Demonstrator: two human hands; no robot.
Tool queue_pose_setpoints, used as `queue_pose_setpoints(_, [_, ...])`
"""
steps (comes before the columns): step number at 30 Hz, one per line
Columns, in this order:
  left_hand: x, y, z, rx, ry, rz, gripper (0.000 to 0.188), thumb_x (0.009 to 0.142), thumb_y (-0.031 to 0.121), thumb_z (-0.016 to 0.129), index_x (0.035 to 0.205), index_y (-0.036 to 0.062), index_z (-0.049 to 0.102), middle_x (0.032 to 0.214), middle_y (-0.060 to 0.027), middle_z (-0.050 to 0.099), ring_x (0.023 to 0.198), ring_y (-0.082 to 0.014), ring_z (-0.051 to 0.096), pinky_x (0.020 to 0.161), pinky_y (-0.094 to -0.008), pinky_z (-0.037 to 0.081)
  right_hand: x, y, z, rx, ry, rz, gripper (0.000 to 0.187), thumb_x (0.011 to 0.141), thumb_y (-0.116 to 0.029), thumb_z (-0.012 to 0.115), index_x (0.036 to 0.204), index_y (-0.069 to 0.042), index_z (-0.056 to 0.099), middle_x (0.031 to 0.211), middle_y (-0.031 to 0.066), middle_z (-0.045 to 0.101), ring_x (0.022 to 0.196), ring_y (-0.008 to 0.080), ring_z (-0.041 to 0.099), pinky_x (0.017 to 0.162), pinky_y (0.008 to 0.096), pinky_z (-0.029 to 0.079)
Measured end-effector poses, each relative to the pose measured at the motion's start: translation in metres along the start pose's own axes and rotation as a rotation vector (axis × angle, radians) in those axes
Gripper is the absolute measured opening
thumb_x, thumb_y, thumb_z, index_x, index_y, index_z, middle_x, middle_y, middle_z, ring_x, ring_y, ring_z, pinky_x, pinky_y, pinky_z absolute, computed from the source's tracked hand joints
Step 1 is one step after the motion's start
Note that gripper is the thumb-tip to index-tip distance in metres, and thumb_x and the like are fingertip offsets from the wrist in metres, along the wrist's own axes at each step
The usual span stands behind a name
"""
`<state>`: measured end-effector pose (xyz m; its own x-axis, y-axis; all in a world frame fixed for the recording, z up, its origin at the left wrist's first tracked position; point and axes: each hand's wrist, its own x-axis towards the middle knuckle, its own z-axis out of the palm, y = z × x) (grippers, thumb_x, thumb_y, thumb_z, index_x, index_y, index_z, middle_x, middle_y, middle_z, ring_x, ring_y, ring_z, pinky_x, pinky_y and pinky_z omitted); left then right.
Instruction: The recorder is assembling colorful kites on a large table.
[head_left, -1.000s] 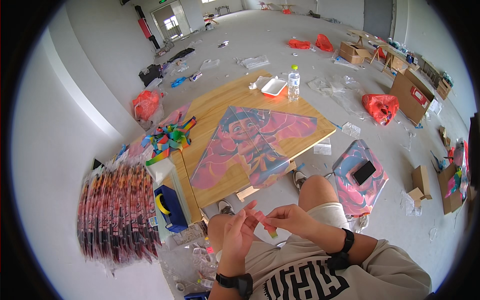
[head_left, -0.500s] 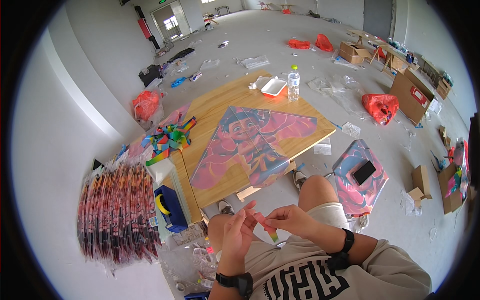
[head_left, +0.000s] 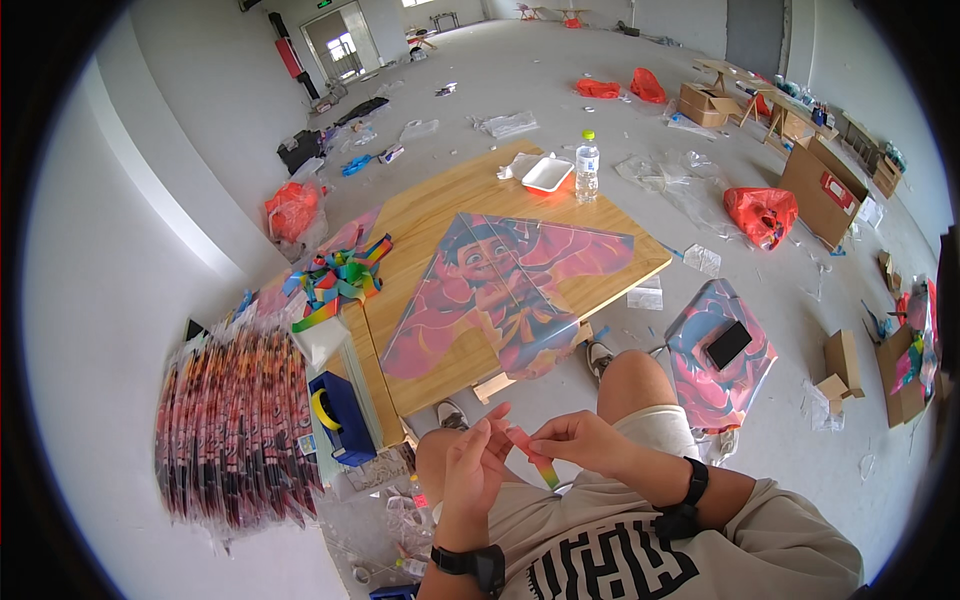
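Note:
Over my lap, a short rainbow ribbon [head_left: 541,466], red running into yellow and green, stretches between my hands. My right hand [head_left: 580,441] pinches it between thumb and index finger. My left hand [head_left: 477,470], its fingers curled, holds the ribbon's red upper end; part of that grip is hidden. Beyond my hands, a kite [head_left: 500,270] printed with a cartoon figure lies spread on the wooden table [head_left: 425,225]. A tangle of rainbow ribbons [head_left: 345,275] rests on the table's left side.
Left of the table are a blue tape dispenser [head_left: 342,425] and a stack of plastic-wrapped kites [head_left: 240,430]. A water bottle [head_left: 587,170] and a white tray [head_left: 549,174] stand at the table's far edge. A phone [head_left: 729,345] lies on a kite-covered seat to my right.
The ribbon's green tail hangs slightly lower beneath my right hand. Both hands keep nearly the same place.

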<state>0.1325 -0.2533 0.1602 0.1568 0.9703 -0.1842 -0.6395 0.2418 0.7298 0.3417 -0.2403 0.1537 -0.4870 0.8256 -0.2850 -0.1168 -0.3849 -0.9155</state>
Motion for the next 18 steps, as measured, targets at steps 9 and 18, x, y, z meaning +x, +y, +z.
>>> queue_pose_setpoints(9, [-0.0002, 0.0011, 0.0013, 0.016, -0.008, -0.002, 0.028, 0.107, 0.021, 0.054, 0.105, -0.0001, 0.072, 0.142, -0.0164, 0.06, 0.104, -0.0217, 0.07, 0.096, -0.0381, 0.051, 0.0005, 0.0022, -0.0007, -0.028, 0.015, 0.005, 0.025, 0.098, -0.015, 0.072, 0.111, 0.005, 0.074, 0.1, 0.009, 0.076, 0.087, 0.0102, 0.068, 0.078, 0.0226, 0.054])
queue_pose_setpoints(18, [0.001, -0.0034, -0.0024, 0.094, 0.041, 0.03, 0.027, 0.107, 0.02, 0.054, 0.105, 0.0002, 0.071, 0.141, -0.0161, 0.06, 0.102, -0.022, 0.07, 0.094, -0.0386, 0.052, 0.0019, 0.0047, -0.001, -0.029, 0.012, 0.005, 0.026, 0.097, -0.016, 0.073, 0.112, 0.005, 0.074, 0.1, 0.0092, 0.076, 0.087, 0.0099, 0.068, 0.077, 0.0225, 0.054])
